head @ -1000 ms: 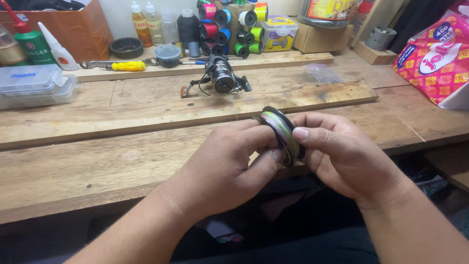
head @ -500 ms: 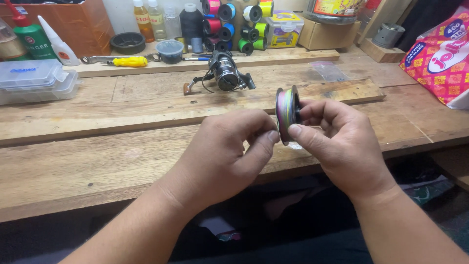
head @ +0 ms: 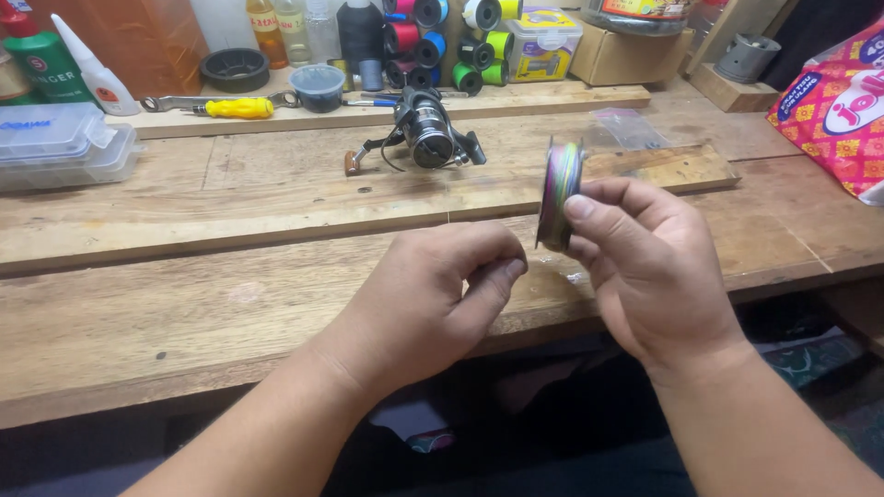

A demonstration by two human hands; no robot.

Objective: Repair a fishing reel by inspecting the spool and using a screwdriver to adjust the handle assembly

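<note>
The right hand (head: 654, 267) grips a round spool (head: 559, 193) of multicoloured line upright above the rough wooden bench (head: 184, 304), the left hand (head: 442, 294) pinches shut beside it, a metal reel (head: 425, 138) lies far behind, and a pink patterned bag (head: 833, 101) sits far right.

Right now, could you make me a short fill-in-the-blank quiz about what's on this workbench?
1. The right hand holds a spool of multicoloured line on its ____.
2. The left hand is pinched, ____ the spool.
3. The fishing reel lies on the ____ bench.

Missing words: edge; apart from; wooden
</note>
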